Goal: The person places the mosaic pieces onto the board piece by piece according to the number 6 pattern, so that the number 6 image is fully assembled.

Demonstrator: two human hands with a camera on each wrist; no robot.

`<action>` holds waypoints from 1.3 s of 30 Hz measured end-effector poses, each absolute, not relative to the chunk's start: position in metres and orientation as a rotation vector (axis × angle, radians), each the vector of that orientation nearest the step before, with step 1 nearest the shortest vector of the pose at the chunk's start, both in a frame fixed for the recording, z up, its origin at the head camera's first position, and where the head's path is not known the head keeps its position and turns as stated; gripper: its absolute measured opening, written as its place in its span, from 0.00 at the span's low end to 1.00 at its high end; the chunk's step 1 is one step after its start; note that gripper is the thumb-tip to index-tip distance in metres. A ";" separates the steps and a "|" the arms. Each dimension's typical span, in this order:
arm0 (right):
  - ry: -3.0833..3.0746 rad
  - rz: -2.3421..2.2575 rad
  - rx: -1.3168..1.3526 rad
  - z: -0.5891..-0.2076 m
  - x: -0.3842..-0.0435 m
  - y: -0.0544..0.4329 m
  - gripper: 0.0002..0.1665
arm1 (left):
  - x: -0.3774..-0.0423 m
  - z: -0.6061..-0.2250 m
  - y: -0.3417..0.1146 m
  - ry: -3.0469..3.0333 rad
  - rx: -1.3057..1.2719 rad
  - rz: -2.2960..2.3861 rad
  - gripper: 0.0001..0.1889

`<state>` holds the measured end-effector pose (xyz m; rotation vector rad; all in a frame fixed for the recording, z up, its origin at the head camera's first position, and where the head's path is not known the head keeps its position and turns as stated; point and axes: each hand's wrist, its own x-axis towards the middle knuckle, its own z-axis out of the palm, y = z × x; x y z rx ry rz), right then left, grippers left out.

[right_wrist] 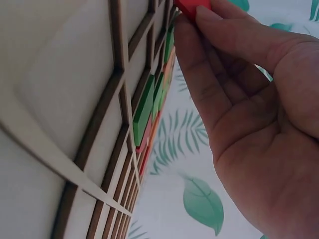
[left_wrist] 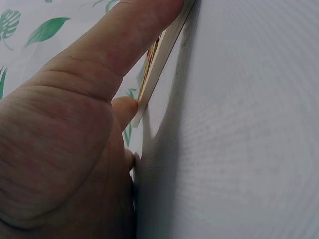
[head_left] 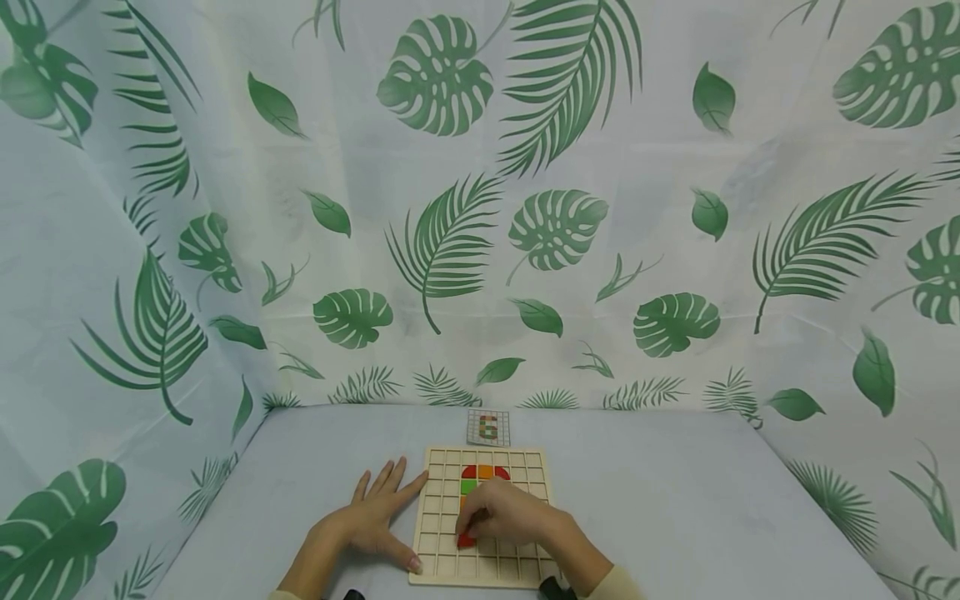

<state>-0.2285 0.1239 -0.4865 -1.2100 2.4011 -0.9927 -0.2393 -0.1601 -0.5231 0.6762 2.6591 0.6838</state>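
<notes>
A wooden grid board [head_left: 431, 523] lies flat on the table with colored tiles set in its cells. My right hand [head_left: 508, 510] is over the board and pinches a red tile [right_wrist: 193, 7] between thumb and fingertips, at the lower left of the pattern. Above it, red corner tiles [head_left: 502, 473] flank an orange tile [head_left: 486, 472], with a green tile [head_left: 468, 486] below on the left. The hand hides other tiles; a green tile [right_wrist: 144, 112] also shows in the right wrist view. My left hand [head_left: 366, 518] spreads its fingers, thumb and index finger touching the board's left edge.
Behind the board lies a small pattern card [head_left: 488, 427] showing a colored figure on a grid. A pale cloth covers the table [head_left: 660, 492]. Leaf-print curtains [head_left: 570, 350] stand around the back and sides. Dark objects [head_left: 555, 588] show at the bottom edge.
</notes>
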 end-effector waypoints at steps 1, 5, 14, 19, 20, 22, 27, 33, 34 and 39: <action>2.402 -0.984 -1.204 -0.487 -0.228 0.123 0.10 | -0.239 -0.523 -0.160 2.659 0.674 0.682 0.70; 2.404 -0.955 -1.184 -0.487 -0.228 0.122 0.11 | -0.238 -0.522 -0.159 2.659 0.677 0.683 0.70; 2.411 -0.874 -1.264 -0.484 -0.226 0.120 0.12 | -0.237 -0.519 -0.160 2.661 0.679 0.690 0.70; 2.429 -0.857 -1.340 -0.484 -0.226 0.118 0.14 | -0.237 -0.519 -0.160 2.661 0.688 0.684 0.70; 2.432 -0.856 -1.348 -0.484 -0.226 0.118 0.14 | -0.237 -0.520 -0.160 2.661 0.688 0.681 0.70; 2.438 -0.852 -1.363 -0.484 -0.225 0.118 0.14 | -0.237 -0.519 -0.161 2.660 0.690 0.681 0.70; 2.450 -0.843 -1.323 -0.483 -0.223 0.116 0.11 | -0.237 -0.519 -0.161 2.659 0.695 0.690 0.70; 2.500 -0.846 -1.214 -0.478 -0.221 0.113 0.09 | -0.236 -0.520 -0.160 2.652 0.689 0.713 0.70; 2.504 -0.852 -1.214 -0.479 -0.221 0.112 0.08 | -0.236 -0.520 -0.160 2.650 0.689 0.717 0.70; 2.501 -0.873 -1.236 -0.481 -0.222 0.111 0.06 | -0.237 -0.522 -0.161 2.650 0.693 0.713 0.70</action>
